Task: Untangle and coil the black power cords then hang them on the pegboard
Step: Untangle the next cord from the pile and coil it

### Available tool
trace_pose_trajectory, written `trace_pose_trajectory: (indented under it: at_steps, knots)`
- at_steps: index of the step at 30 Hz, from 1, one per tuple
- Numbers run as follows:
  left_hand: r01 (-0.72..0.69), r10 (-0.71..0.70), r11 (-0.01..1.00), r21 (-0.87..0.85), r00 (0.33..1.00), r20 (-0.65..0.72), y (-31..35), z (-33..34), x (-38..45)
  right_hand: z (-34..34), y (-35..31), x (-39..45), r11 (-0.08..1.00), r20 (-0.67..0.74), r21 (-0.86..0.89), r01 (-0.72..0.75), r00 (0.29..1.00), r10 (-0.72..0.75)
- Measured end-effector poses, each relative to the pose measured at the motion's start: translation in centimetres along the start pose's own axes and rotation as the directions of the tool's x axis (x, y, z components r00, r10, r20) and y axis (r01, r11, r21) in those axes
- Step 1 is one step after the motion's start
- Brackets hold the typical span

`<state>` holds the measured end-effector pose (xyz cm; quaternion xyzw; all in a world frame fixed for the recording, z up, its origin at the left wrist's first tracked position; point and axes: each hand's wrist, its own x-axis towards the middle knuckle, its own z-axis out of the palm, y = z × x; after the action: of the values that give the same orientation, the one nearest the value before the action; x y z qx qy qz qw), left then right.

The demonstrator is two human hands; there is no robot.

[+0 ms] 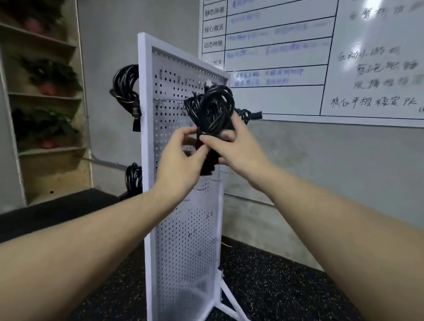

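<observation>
We hold a coiled black power cord (214, 109) up against the white pegboard (185, 235), near its upper hooks; our left hand (180, 157) pinches the bundle's lower part with curled fingers; our right hand (235, 149) grips it from the other side; two more coiled cords (126, 87) hang past the board's left edge.

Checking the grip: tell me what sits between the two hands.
In the head view, the coiled black cord is pinched between the left hand and right hand, before the pegboard.
</observation>
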<state>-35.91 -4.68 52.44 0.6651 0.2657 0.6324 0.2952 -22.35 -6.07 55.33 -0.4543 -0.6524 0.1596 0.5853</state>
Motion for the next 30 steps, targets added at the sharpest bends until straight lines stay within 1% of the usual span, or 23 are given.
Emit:
trace_pose_trajectory:
  at_steps: [4,7,10,13,15,20,23,27,30]
  knots:
    - [-0.003,0.004,1.0,0.014,0.997,-0.083,0.4,-1.2,2.4,1.1,-2.0,2.5,0.998,0.017,-0.053,0.013,1.0,-0.013]
    - [0.022,-0.021,1.0,0.005,0.992,-0.126,-0.2,-1.6,3.8,2.3,-1.9,4.3,0.997,-0.018,-0.075,-0.023,1.0,0.022]
    - [0.075,-0.076,0.997,-0.016,0.986,-0.146,-1.0,-1.6,4.7,3.2,-1.2,5.6,0.995,-0.034,-0.089,-0.052,0.998,0.05]
    - [0.141,-0.147,0.989,-0.042,0.975,-0.166,-1.9,-1.6,5.0,3.7,-0.6,6.1,0.99,0.01,-0.089,-0.11,0.994,0.112]
    - [0.18,-0.19,0.981,-0.069,0.966,-0.174,-2.3,-1.5,4.9,4.0,-0.1,6.1,0.984,0.033,-0.119,-0.134,0.99,0.139]
    - [0.225,-0.225,0.974,-0.018,0.965,-0.132,-3.4,-1.3,3.3,4.0,0.8,4.0,0.975,0.1,-0.166,-0.147,0.981,0.165]
    - [0.246,-0.247,0.969,-0.028,0.966,-0.076,-3.4,-1.0,2.0,3.0,1.2,1.8,0.965,0.108,-0.189,-0.181,0.973,0.204]
    - [0.264,-0.263,0.962,0.07,0.964,-0.021,-3.9,-0.2,-0.5,0.7,2.4,-1.2,0.959,0.103,-0.195,-0.205,0.968,0.228]
    - [0.29,-0.29,0.957,0.011,0.956,0.032,-4.4,1.1,-2.6,-1.5,4.3,-3.4,0.946,0.075,-0.196,-0.258,0.958,0.277]
